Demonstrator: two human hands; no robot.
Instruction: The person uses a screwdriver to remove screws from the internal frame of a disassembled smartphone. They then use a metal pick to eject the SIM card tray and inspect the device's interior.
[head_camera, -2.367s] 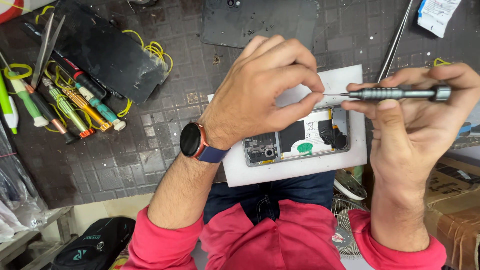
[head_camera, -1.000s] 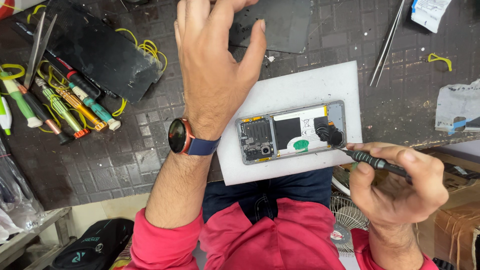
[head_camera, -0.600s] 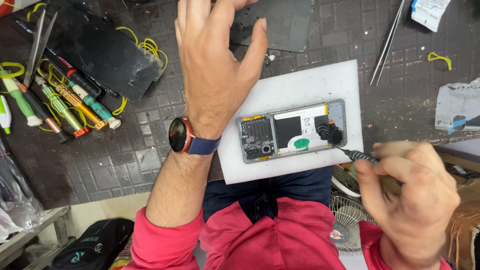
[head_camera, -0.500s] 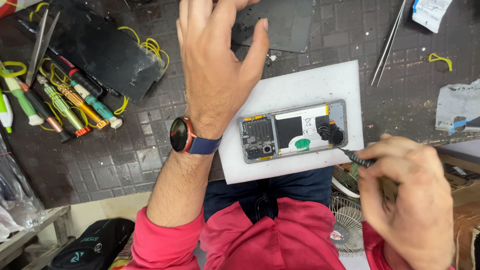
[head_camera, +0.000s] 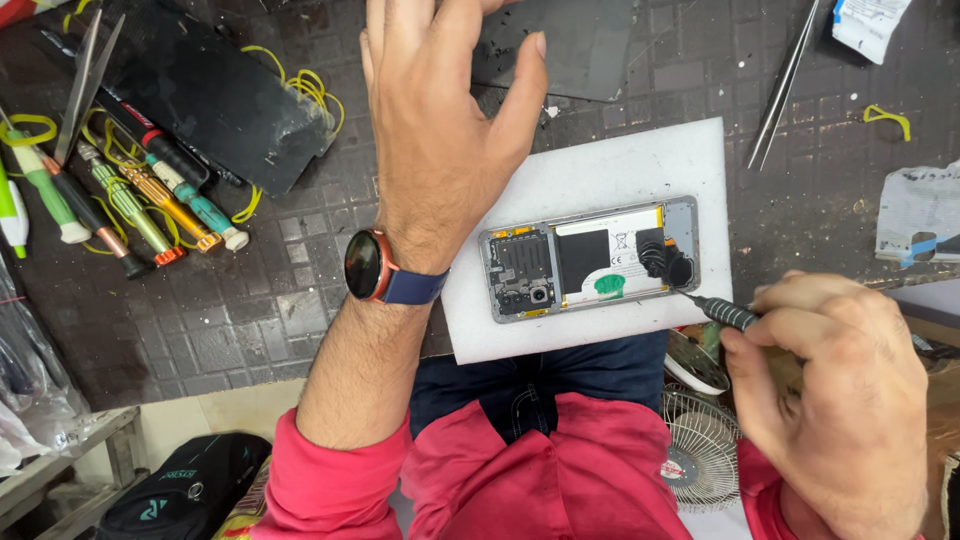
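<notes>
- At the left edge of the frame a cluster of precision screwdrivers (head_camera: 140, 205) with green, orange and teal handles lies on the dark gridded work mat (head_camera: 230, 320), beside a pair of tweezers (head_camera: 85, 85) and loops of yellow wire (head_camera: 300, 90); none of these is in a hand.
- Just right of them, in the upper left, a black back cover (head_camera: 215, 100) lies flat on the mat, apart from the phone, so the opening step looks finished.
- At centre top, the left hand (head_camera: 440, 130) hovers with fingers loosely spread and thumb out, gripping nothing; a smartwatch (head_camera: 370, 265) sits on its wrist. It reaches toward a dark flat panel (head_camera: 580, 45) at the top edge, though whether the fingertips touch it cannot be told.
- Right of centre, the opened phone (head_camera: 590, 258) lies face down on a white foam pad (head_camera: 600, 170), with the battery, circuit board and camera module exposed; the lower cover piece appears still in place.
- At the lower right, the right hand (head_camera: 840, 390) is closed in a pinch around a slim black screwdriver (head_camera: 725, 313), whose tip meets the phone's right end near a dark component.
- Judging from this, the disassembly is in its middle: the back is off, work on the inner screws is under way, and the board and battery remain to be lifted.
- In the upper right, a second pair of tweezers (head_camera: 785, 85) lies unused on the mat.
</notes>
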